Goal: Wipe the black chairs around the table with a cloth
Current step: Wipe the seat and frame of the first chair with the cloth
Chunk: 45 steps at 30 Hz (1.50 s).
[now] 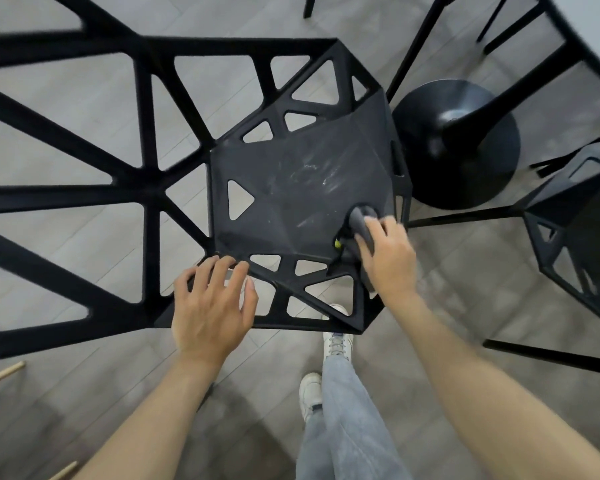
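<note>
Looking straight down, we see a black chair (291,188) of angular open lattice filling the upper left and centre, its solid faceted seat in the middle of the frame with pale smears across it. Close against the seat's right edge stands the round black base of a table (465,147), so that side is crowded; a second black chair (575,216) sits further right, its thin legs crossing the grey plank floor (84,84) between the two. More dark chair legs (513,26) show at top right. Near the bottom left corner lie the tips of two pale wooden sticks (4,374). Our own legs in grey jeans and white shoes (336,341) stand just beside the chair's near edge. We read the tall lattice back as sweeping away to the left, the seat toward the table base, so the chair's long axis runs left to right across the view. Our left hand (212,306) rests on the near lattice rim, fingers spread and lightly curled over a bar, holding nothing. Our right hand (385,258) grips a dark grey cloth (361,220) bunched under the fingers, pressed onto the seat's near right corner; a small yellow-green spot shows beside it. Open floor lies to the left and behind us; to the right the gap between seat edge and table base is narrow.
</note>
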Each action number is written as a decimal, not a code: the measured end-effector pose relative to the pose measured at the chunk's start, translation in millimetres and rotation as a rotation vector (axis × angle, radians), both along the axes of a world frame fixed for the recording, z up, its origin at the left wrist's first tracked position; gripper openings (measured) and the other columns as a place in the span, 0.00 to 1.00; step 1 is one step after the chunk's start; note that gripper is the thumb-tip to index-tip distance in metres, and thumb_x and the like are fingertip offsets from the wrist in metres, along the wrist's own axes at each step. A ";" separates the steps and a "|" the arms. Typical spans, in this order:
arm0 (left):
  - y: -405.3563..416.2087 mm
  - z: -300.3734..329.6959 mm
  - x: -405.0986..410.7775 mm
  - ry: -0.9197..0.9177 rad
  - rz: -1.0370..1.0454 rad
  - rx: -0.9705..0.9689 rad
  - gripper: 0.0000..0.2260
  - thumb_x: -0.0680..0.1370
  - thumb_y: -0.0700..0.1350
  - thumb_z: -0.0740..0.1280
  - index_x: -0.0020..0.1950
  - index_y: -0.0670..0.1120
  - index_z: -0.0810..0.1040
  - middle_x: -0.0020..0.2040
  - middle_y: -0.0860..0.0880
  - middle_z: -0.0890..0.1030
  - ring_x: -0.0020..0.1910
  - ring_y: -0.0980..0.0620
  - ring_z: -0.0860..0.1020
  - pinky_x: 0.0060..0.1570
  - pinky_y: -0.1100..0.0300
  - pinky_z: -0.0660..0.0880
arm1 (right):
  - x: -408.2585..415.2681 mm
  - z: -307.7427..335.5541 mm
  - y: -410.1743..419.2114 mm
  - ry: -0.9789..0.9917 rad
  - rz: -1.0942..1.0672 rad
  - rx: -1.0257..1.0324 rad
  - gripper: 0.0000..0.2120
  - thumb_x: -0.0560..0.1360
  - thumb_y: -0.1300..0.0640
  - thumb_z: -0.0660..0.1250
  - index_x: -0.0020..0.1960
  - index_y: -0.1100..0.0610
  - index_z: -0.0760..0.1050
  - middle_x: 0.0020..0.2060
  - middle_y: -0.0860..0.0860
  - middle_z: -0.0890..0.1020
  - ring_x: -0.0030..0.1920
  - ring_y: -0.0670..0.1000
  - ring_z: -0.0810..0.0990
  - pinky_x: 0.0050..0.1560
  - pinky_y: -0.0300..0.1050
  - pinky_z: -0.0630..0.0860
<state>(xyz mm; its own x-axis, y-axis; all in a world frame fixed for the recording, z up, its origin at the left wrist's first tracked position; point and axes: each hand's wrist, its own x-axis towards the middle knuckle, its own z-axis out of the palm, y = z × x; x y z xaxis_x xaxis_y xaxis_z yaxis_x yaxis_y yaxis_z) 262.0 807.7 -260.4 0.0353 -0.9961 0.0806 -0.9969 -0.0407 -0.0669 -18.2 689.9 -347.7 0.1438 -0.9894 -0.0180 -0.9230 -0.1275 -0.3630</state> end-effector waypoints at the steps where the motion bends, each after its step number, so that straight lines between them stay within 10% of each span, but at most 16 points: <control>1: 0.1 0.5 0.1 0.002 -0.001 0.004 0.14 0.84 0.49 0.59 0.60 0.46 0.81 0.59 0.47 0.81 0.62 0.42 0.79 0.60 0.45 0.69 | -4.4 2.0 22.3 -0.051 -0.027 0.042 0.11 0.80 0.50 0.67 0.60 0.53 0.76 0.48 0.53 0.75 0.47 0.57 0.75 0.40 0.53 0.78; 9: 0.1 -0.8 -0.1 -0.022 0.054 -0.002 0.16 0.84 0.52 0.57 0.60 0.46 0.80 0.58 0.46 0.81 0.60 0.43 0.78 0.69 0.40 0.64 | -40.2 20.1 90.3 -0.224 0.110 0.213 0.15 0.77 0.42 0.72 0.61 0.47 0.78 0.49 0.44 0.74 0.49 0.48 0.75 0.45 0.43 0.74; 15: 2.5 -5.7 0.3 -0.033 0.045 -0.082 0.15 0.83 0.51 0.58 0.58 0.45 0.81 0.56 0.47 0.82 0.58 0.43 0.79 0.65 0.43 0.67 | -42.3 3.1 24.4 0.079 0.283 -0.042 0.17 0.72 0.60 0.76 0.59 0.51 0.77 0.52 0.52 0.76 0.51 0.59 0.76 0.47 0.54 0.73; 22: 3.1 -11.9 2.3 -0.064 0.027 -0.124 0.17 0.83 0.52 0.58 0.61 0.44 0.81 0.57 0.45 0.82 0.59 0.42 0.79 0.60 0.43 0.69 | -35.9 -9.1 -14.6 -0.359 0.025 0.119 0.20 0.79 0.61 0.71 0.69 0.55 0.75 0.67 0.50 0.79 0.68 0.55 0.77 0.70 0.53 0.75; 34: -13.8 -4.2 43.1 -0.030 -0.015 -0.130 0.18 0.82 0.51 0.58 0.61 0.43 0.82 0.56 0.45 0.83 0.57 0.41 0.79 0.56 0.46 0.70 | -55.6 -25.3 -11.4 -0.156 0.834 -0.065 0.23 0.78 0.46 0.69 0.71 0.53 0.77 0.76 0.45 0.71 0.78 0.45 0.65 0.77 0.53 0.65; 45: -44.8 -6.9 116.3 -0.265 0.011 -0.206 0.22 0.85 0.57 0.52 0.60 0.49 0.82 0.57 0.50 0.82 0.63 0.45 0.78 0.63 0.49 0.70 | 36.9 -58.9 22.1 -0.432 0.572 -0.209 0.24 0.79 0.46 0.67 0.72 0.55 0.74 0.69 0.43 0.79 0.71 0.42 0.74 0.80 0.41 0.57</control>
